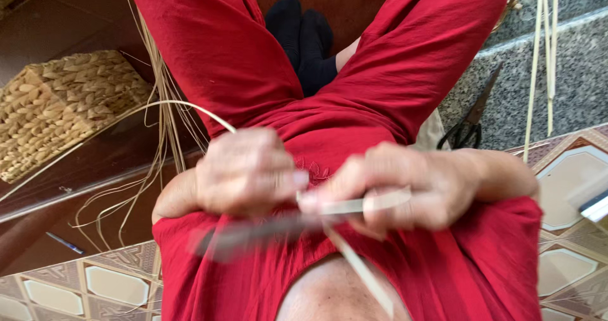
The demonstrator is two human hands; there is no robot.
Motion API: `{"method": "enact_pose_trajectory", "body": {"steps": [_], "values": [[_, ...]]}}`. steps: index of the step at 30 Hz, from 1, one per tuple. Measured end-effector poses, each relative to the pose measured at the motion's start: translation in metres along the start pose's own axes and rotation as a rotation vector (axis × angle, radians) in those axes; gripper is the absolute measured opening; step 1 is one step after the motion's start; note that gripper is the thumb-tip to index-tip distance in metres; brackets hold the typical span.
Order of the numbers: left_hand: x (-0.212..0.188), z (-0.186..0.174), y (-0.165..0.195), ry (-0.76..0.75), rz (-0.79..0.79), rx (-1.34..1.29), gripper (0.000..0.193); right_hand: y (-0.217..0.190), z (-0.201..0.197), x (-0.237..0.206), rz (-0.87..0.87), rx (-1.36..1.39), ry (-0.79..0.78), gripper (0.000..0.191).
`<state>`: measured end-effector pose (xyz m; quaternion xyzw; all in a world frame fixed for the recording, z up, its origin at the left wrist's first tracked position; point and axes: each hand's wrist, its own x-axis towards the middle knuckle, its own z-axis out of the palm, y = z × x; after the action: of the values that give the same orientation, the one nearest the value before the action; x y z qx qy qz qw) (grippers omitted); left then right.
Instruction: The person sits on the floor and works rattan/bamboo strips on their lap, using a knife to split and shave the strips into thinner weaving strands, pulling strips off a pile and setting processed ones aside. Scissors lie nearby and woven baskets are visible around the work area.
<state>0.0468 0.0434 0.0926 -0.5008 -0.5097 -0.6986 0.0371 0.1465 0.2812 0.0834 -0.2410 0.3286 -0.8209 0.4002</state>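
I watched from the head camera as both hands met above the lap of a person seated in red clothing. The left hand was curled closed, its fingers pinched around a thin, pale, flat strip of cane, from which a long curved tail arced up and away to the left. The right hand was also closed, thumb and fingers clamped on the same strip just beside the left. A dark, blurred blade-like tool lay across under the hands, but I could not tell which hand gripped it. A second pale sliver ran down from the hands toward the bare knee. I judged the strip to be light, springy and flexible along its length, yet prone to splitting or kinking if bent sharply, with edges that could slip through a loose grip; I would have held it close to the working point, flat faces between the fingertips. To the left sat a woven straw-coloured basket with loose strands near it; dark scissors rested on the grey stone step to the right.
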Motion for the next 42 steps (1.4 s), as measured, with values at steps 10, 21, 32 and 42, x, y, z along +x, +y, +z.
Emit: {"method": "enact_pose_trajectory", "body": {"steps": [10,21,32,42], "values": [[-0.022,-0.014,0.011,-0.178,0.078,-0.112,0.019,-0.028,0.004,0.018,-0.164,-0.115,-0.143,0.038],[0.025,-0.021,0.026,-0.246,-0.383,0.119,0.039,-0.025,0.000,0.013,-0.339,-0.081,-0.039,0.044],[0.022,-0.024,0.015,-0.280,-0.728,0.324,0.036,0.003,-0.009,-0.033,-0.305,0.228,0.561,0.050],[-0.009,-0.024,-0.007,-0.240,-0.736,0.528,0.054,0.019,-0.054,-0.034,-0.302,0.104,1.128,0.052]]}}
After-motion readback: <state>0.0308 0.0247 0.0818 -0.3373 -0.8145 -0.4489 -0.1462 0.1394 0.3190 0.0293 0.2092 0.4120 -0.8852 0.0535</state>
